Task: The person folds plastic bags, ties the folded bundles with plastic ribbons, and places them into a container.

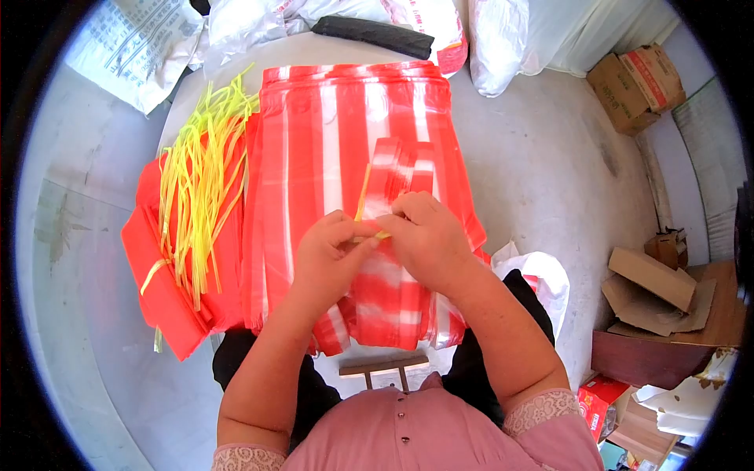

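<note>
My left hand (pixel 336 250) and my right hand (pixel 424 239) meet over a folded bundle of red-and-white striped plastic bags (pixel 389 314). Both hands are closed, fingertips pinching a thin yellow plastic strip (pixel 384 235) at the bundle's middle. A length of this strip sticks up beside the left hand. Beneath the bundle lies a flat stack of striped bags (pixel 305 149). To its left, many loose yellow strips (pixel 200 196) are draped over red folded bundles (pixel 184 326), one of them with a yellow strip round it. My fingers hide part of the strip where it crosses.
A black wrapped roll (pixel 373 35) lies behind the stack, near white plastic sacks (pixel 243 31). Cardboard boxes stand at the far right (pixel 638 88) and on a dark red chest (pixel 640 357). A white bag (pixel 546 279) is beside my right knee.
</note>
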{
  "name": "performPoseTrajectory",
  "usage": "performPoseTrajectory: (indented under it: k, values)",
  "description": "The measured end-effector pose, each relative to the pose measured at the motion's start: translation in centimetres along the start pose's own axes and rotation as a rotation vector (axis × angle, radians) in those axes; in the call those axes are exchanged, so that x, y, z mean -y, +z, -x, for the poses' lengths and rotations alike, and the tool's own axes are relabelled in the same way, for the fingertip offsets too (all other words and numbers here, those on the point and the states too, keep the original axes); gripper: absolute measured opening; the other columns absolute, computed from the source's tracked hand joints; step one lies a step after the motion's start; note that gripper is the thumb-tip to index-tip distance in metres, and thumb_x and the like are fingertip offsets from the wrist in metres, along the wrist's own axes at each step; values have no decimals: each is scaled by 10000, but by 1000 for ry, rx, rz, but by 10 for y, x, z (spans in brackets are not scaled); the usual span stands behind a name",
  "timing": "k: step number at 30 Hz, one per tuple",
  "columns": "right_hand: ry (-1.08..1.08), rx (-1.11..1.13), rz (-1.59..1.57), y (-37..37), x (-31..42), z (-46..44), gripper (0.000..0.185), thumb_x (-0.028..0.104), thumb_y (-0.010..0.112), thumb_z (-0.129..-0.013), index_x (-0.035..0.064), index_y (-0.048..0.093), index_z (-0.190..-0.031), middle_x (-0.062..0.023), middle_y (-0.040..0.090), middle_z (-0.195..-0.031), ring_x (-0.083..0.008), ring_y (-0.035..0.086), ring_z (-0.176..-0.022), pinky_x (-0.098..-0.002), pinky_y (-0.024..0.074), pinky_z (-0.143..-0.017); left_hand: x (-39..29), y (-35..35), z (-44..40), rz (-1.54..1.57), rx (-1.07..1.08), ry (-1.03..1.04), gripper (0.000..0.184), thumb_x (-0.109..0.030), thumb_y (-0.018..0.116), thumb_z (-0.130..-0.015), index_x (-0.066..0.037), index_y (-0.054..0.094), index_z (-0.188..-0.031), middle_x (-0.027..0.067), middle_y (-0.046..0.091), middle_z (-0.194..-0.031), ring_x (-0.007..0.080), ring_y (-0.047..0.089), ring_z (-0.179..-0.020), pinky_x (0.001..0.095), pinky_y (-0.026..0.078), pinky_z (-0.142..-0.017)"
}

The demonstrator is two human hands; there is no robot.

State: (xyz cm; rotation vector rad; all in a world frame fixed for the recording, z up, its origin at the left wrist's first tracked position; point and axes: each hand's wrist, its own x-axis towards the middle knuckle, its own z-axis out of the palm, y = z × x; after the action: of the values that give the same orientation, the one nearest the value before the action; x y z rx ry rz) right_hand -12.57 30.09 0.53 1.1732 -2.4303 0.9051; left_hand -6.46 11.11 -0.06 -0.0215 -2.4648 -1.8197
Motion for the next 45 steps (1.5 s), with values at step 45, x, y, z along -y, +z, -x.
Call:
performPoseTrajectory:
  k: [45]
  values:
    - [272,111,-442,-9,1,15,238,246,673,-932,17,716,-883,-165,711,-909,-366,670,-800,-462,532,-708,-6,4,-10,-837,-119,113,369,-332,864,-792,-8,720,-690,133,585,-719,327,627,-712,459,490,-631]
